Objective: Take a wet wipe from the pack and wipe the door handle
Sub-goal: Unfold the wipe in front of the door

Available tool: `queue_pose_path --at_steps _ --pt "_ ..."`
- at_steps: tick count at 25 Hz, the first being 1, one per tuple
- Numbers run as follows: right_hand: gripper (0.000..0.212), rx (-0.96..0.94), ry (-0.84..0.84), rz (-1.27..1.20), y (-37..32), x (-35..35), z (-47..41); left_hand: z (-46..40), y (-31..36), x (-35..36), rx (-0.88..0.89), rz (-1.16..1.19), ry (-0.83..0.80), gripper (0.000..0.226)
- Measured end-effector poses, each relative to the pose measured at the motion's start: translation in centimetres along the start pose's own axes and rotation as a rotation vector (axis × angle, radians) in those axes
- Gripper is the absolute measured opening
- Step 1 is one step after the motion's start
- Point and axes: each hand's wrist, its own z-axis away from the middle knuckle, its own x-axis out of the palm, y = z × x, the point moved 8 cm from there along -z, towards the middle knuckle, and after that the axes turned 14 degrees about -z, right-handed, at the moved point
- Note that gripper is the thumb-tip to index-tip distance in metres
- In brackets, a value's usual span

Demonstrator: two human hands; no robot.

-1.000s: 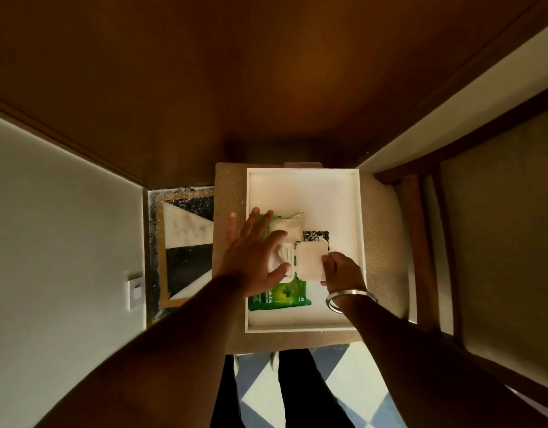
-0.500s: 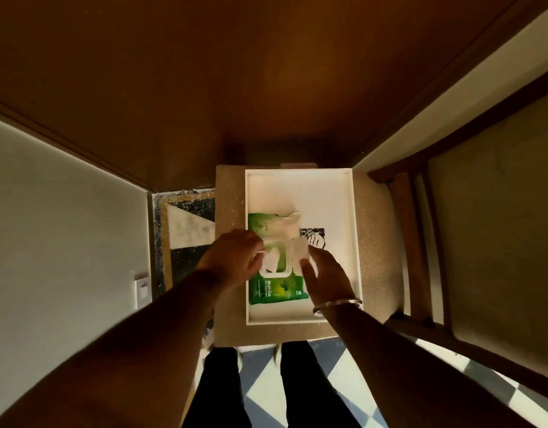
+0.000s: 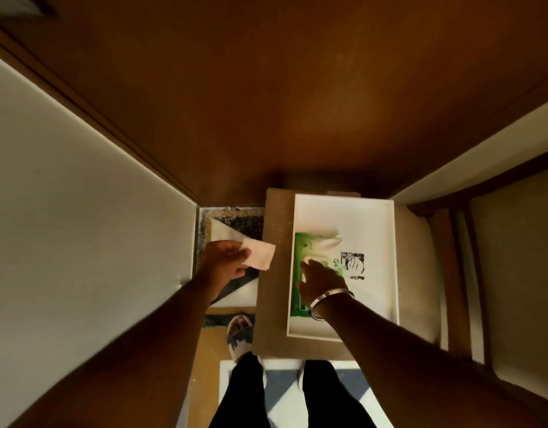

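Note:
A green pack of wet wipes [image 3: 300, 251] lies in a white tray [image 3: 374, 217] on a beige padded stool. My left hand [image 3: 223, 267] is left of the stool, pinching a folded white wet wipe [image 3: 259, 254] between thumb and fingers. My right hand [image 3: 320, 279], with a metal bangle on the wrist, rests flat on the pack and covers its lid. Another white wipe [image 3: 328, 240] sticks out at the pack's far end. The brown wooden door [image 3: 297, 88] fills the top of the view; no door handle is in sight.
The stool [image 3: 274, 273] stands against the door. A wooden chair with a pale seat [image 3: 513, 273] is at the right. A white wall [image 3: 81, 211] is at the left. Patterned floor tiles [image 3: 235, 223] show between wall and stool, with my legs and a slipper below.
My left hand has pulled a wipe out of the pack and moved it left, off the tray. My right hand has moved onto the pack, over the lid.

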Motion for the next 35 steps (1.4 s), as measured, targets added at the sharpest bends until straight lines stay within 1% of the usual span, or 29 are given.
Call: queue_pose_path --at_steps 1,3,4,5,6,7,8,9,10,12,13,14,16,18,21,23,25,26,28,31,33,35 --pt "0.053 0.016 0.039 -0.298 -1.0 -1.4 0.6 1.0 0.5 -0.2 -0.009 0.059 -0.015 0.009" --pt "0.054 0.032 0.067 -0.883 -3.8 -4.2 2.3 3.2 2.6 -1.1 0.006 0.172 -0.038 0.010" --pt "0.052 0.038 0.062 -1.088 -5.3 -5.6 3.2 4.4 4.0 -1.6 0.033 0.224 -0.042 0.015" --pt "0.047 0.027 0.058 -1.195 -6.8 -7.1 4.0 5.7 5.6 -2.2 0.076 0.274 -0.042 0.019" --pt "0.041 -0.006 0.070 -1.241 -8.2 -8.8 5.0 7.2 7.5 -2.9 0.128 0.319 -0.033 0.021" --pt "0.037 -0.065 0.101 -1.257 -9.7 -10.9 6.2 9.0 9.4 -3.9 0.183 0.356 -0.015 0.023" --pt "0.036 -0.145 0.156 -1.223 -11.0 -13.3 7.7 10.8 11.1 -4.9 0.229 0.385 0.005 0.023" --pt "0.038 -0.245 0.237 -1.118 -12.3 -15.7 9.2 12.5 12.6 -5.9 0.269 0.404 0.023 0.023" --pt "0.039 -0.366 0.349 -0.948 -13.6 -18.2 10.9 13.9 14.0 -6.8 0.302 0.415 0.035 0.024" --pt "0.032 -0.659 0.547 -0.527 -17.0 -22.2 14.7 16.5 16.3 -8.7 0.362 0.430 0.054 0.031" --pt "0.028 -0.801 0.584 -0.345 -19.0 -23.5 16.6 18.0 17.5 -9.8 0.396 0.438 0.068 0.037" --pt "0.028 -0.904 0.575 -0.224 -20.8 -24.3 18.2 19.5 18.8 -10.8 0.432 0.444 0.083 0.042" --pt "0.035 -1.006 0.490 -0.139 -23.8 -25.5 20.8 22.3 21.1 -12.9 0.513 0.437 0.105 0.048" --pt "0.038 -1.071 0.432 -0.212 -26.4 -26.7 22.9 24.7 23.3 -14.9 0.607 0.434 0.101 0.043" --pt "0.027 -1.171 0.410 -0.510 -29.5 -28.5 25.7 28.0 25.8 -18.3 0.766 0.418 0.093 0.043" --pt "0.024 -1.189 0.388 -0.668 -31.9 -29.6 26.4 29.7 27.4 -20.8 0.855 0.353 0.137 0.041" --pt "0.025 -1.188 0.330 -0.769 -34.6 -30.3 26.8 30.6 28.6 -23.4 0.906 0.283 0.218 0.036" --pt "0.024 -1.187 0.300 -0.787 -35.8 -30.6 26.8 30.7 29.1 -24.5 0.913 0.261 0.254 0.032" --pt "0.021 -1.199 0.292 -0.746 -38.0 -31.0 26.7 30.5 30.0 -26.6 0.912 0.231 0.297 0.028" --pt "0.014 -1.198 0.272 -0.666 -41.3 -31.3 25.8 29.5 30.8 -30.0 0.915 0.214 0.326 0.028" --pt "0.010 -1.156 0.247 -0.714 -43.0 -31.6 24.6 28.4 30.8 -31.7 0.917 0.245 0.291 0.031" --pt "0.010 -1.086 0.251 -0.823 -44.0 -31.9 23.1 27.2 30.4 -32.6 0.930 0.264 0.254 0.031"
